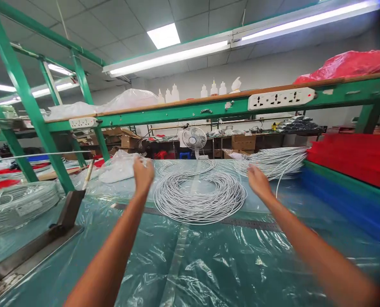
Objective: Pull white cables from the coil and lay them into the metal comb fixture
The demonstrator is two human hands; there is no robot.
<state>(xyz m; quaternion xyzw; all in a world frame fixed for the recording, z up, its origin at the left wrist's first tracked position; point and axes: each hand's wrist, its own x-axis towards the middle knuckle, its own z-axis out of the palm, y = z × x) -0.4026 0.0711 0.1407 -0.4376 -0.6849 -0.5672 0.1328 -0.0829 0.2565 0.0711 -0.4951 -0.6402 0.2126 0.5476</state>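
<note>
A large coil of thin light-grey cable [200,207] lies flat on the plastic-covered table between my hands. My left hand [143,174] is raised to the left of the coil, its fingers curled closed and slightly blurred. To the right, near a taller stack of grey cable [274,163], my right hand [259,181] is held up with its fingers drawn together. Whatever either hand may be gripping is hidden or too thin to make out. Just behind the coil, a few looser loops of cable [209,167] rest on the table.
A steel ruler [252,224] runs under the coil. Red bins [352,160] and blue bins [343,202] stand at right. Clear plastic bags [117,168] lie at left, near a metal bracket [70,209] and a wrapped coil [20,209]. A green shelf beam [177,114] crosses above.
</note>
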